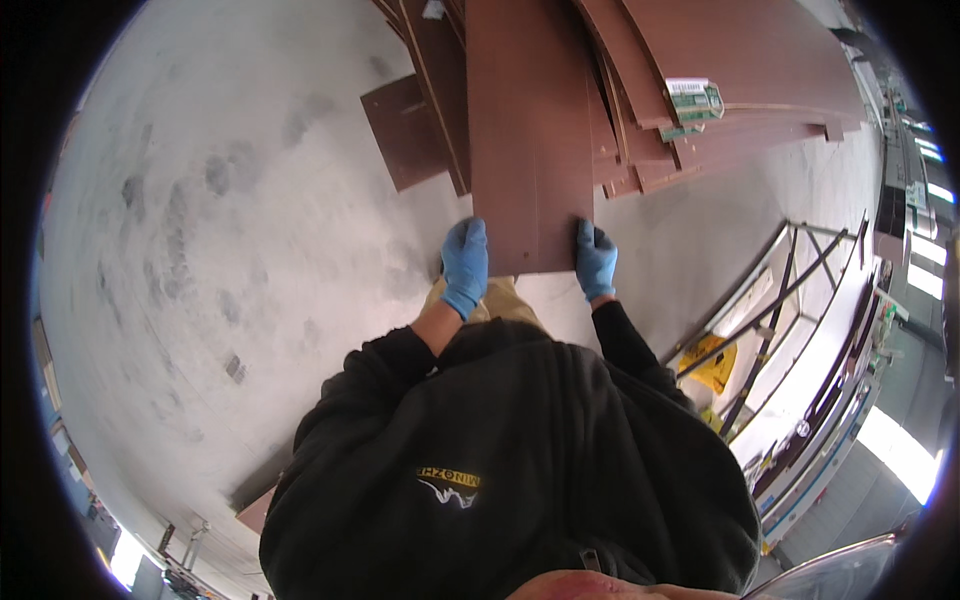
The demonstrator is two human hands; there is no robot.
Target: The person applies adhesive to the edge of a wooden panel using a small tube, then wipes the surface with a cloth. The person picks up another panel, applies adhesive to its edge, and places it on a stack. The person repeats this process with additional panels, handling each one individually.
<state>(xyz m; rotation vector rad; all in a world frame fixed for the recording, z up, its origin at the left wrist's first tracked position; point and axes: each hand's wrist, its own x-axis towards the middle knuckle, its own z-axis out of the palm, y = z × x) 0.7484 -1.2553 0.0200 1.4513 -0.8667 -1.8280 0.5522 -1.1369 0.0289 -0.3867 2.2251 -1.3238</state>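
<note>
A long reddish-brown board [531, 150] stretches away from my body, its near end close to my waist. My left hand [465, 265], in a blue glove, grips its left edge near that end, thumb on the upper face. On the opposite edge, my right hand [596, 260], gloved in blue too, is closed around the board, with dark smudges on its fingertips. The fingers under the board are hidden. Beyond the hands, the far part of the board lies among stacked brown boards [740, 60], and its far end runs out of view.
A small brown panel [405, 130] and narrow boards [437, 90] lie left of the held board. Green-and-white labelled packets [694, 100] rest on the right stack. At right stands a metal frame [785, 290] with a yellow bag [708, 362]. Grey concrete floor [250, 200] spreads left.
</note>
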